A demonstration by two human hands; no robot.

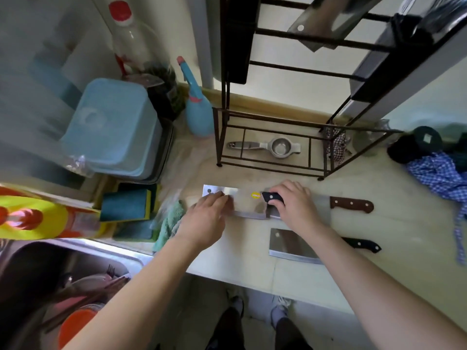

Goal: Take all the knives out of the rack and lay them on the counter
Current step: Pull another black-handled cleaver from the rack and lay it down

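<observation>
Lying flat on the counter [353, 281] just in front of the rack [273, 147], cleaver [242, 205] gets settled: right hand [294, 205] clamped round its black handle, left hand [206, 215] with fingers spread loose on the blade, likely to steady it. Two more knives, brown-handled [351, 204] and black-handled [294, 245], lie to the right and nearer, apart, probably for safe spacing. One blade [318, 24] seems left high in the rack, blurred.

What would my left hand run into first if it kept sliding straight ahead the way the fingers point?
The left hand points up and right across the cleaver blade it rests on. Going on that way, it would probably meet the black wire rack at its front bottom rail first; depth is hard to judge.
</observation>
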